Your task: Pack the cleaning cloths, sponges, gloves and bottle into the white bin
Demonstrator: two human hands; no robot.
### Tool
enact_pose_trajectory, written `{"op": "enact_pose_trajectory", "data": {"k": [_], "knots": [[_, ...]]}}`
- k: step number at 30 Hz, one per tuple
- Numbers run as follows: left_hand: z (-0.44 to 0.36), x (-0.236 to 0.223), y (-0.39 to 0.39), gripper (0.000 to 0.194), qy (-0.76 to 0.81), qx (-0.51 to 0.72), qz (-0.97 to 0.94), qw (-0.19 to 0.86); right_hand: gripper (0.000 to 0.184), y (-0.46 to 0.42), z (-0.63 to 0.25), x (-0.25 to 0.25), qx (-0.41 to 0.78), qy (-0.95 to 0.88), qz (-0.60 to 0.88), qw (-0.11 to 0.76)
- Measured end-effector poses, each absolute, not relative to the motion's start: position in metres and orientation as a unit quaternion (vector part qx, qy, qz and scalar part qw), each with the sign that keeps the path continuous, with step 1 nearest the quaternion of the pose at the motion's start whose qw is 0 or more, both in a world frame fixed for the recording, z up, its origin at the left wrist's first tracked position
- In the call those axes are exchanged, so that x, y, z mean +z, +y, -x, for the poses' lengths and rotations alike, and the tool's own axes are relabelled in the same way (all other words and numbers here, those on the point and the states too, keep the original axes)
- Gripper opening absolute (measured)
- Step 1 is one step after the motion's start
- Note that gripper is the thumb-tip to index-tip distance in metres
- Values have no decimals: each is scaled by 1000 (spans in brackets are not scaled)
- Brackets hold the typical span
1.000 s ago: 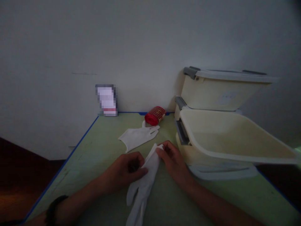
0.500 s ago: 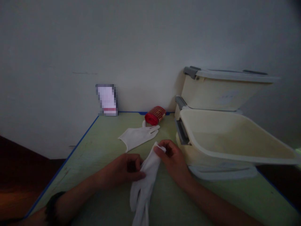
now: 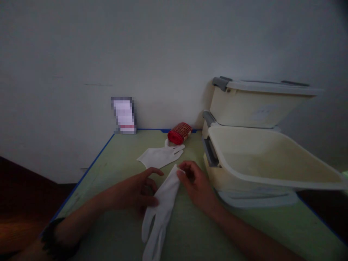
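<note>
A white fabric glove (image 3: 163, 203) hangs at a slant between my hands, its cuff up and its fingers pointing down toward me. My right hand (image 3: 197, 185) pinches the cuff edge between thumb and fingers. On the other side, my left hand (image 3: 136, 192) has its thumb over the glove's left edge, with the index finger raised away from the fabric; its lower fingers are partly hidden. A second white glove (image 3: 160, 156) lies flat on the table just beyond, its fingers toward the right. The lowest glove fingertips run out of view.
A red patterned roll (image 3: 179, 133) lies at the table's back edge. On the right stand stacked cream storage bins (image 3: 244, 183), the lower one with a wide open front. A blurred phone-like object (image 3: 124, 116) leans against the wall. Blue trim edges the green table (image 3: 108, 159).
The held glove has shifted left and slightly toward me. My left hand has moved left, its index finger now straighter and lifted. My right hand has moved slightly left, still on the cuff.
</note>
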State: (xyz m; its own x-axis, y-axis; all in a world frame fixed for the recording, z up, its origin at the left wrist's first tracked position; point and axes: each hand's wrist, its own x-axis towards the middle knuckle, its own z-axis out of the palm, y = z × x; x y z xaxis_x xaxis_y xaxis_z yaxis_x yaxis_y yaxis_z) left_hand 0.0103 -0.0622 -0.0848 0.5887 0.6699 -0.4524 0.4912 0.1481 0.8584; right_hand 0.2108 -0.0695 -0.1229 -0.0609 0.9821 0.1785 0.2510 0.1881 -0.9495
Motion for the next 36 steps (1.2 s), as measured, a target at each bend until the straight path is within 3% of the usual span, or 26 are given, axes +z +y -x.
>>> {"op": "enact_pose_trajectory", "data": {"k": [6, 9, 14, 22, 29, 36], "knots": [[-13, -85, -68, 23, 509, 107, -800, 298, 26, -68, -212, -123, 323, -675, 533, 395], [-21, -89, -75, 14, 470, 149, -841, 223, 25, -67, -213, -126, 261, -705, 522, 403], [-26, -91, -81, 14, 328, 122, -910, 222, 7, -67, -216, -120, 143, -773, 496, 370], [-22, -83, -81, 25, 317, 47, -904, 281, 21, -68, -219, -120, 109, -815, 523, 223], [-10, -76, -76, 57, 314, 31, -876, 365, 26, -67, -220, -121, 61, -822, 536, 185], [-9, -87, -70, 38, 365, 54, -883, 289, 40, -70, -219, -125, 9, -824, 540, 170]]}}
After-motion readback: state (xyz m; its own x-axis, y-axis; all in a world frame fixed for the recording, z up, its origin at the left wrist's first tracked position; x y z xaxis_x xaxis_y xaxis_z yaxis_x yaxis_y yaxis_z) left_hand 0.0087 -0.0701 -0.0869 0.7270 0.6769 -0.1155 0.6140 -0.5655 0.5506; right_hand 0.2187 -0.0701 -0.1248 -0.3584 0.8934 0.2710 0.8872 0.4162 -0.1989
